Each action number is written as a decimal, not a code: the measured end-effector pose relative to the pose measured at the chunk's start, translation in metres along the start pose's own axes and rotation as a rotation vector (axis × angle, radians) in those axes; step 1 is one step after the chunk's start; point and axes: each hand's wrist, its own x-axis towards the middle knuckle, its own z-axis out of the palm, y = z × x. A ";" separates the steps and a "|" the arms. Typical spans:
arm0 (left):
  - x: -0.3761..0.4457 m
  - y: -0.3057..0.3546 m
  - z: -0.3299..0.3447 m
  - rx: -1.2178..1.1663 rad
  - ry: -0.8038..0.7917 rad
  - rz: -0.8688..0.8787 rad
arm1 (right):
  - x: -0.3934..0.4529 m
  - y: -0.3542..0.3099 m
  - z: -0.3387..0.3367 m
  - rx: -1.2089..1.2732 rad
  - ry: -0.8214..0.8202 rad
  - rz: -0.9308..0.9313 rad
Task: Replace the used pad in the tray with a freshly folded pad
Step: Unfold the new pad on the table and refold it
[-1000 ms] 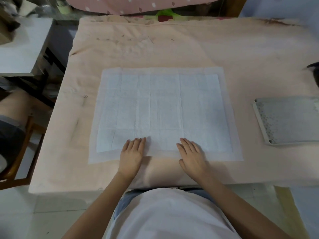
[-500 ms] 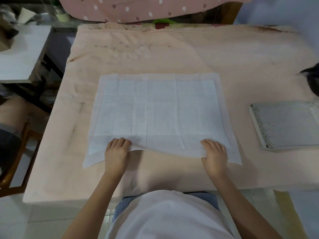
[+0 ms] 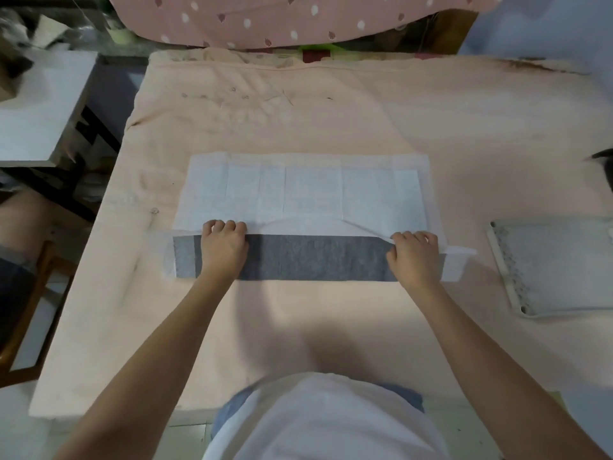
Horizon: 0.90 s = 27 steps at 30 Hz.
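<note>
The counter (image 3: 365, 111) carries the fresh pad (image 3: 308, 190) at centre, its near edge now turned over, grey backing exposed; folding is judged begun. The tray (image 3: 504, 270) lies right. That edge is pinched by left hand (image 3: 224, 247) and right hand (image 3: 414, 257).

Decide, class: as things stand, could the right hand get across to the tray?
Probably yes. The tray lies to the right of the right hand, with bare cloth between them; but that hand is gripping the pad edge, so it must let go.

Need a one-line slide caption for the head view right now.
Both hands, left and right, fold the pad's near edge away, grey underside up; tray waits at right.
</note>
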 end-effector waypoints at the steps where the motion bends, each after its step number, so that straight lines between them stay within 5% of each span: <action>1: 0.003 -0.001 0.005 0.019 -0.048 0.012 | 0.005 0.000 0.002 -0.022 -0.025 -0.016; 5: 0.013 -0.009 0.029 0.044 -0.199 -0.018 | 0.020 0.002 0.013 -0.043 -0.088 -0.026; 8: 0.007 -0.005 0.042 -0.021 -0.148 -0.038 | 0.018 -0.005 0.022 0.005 -0.103 0.027; 14: -0.024 0.070 0.059 -0.186 -0.138 0.264 | -0.007 -0.084 0.035 0.186 -0.013 -0.202; 27: -0.021 0.090 0.074 -0.246 -0.235 0.169 | -0.001 -0.114 0.059 0.244 -0.060 -0.297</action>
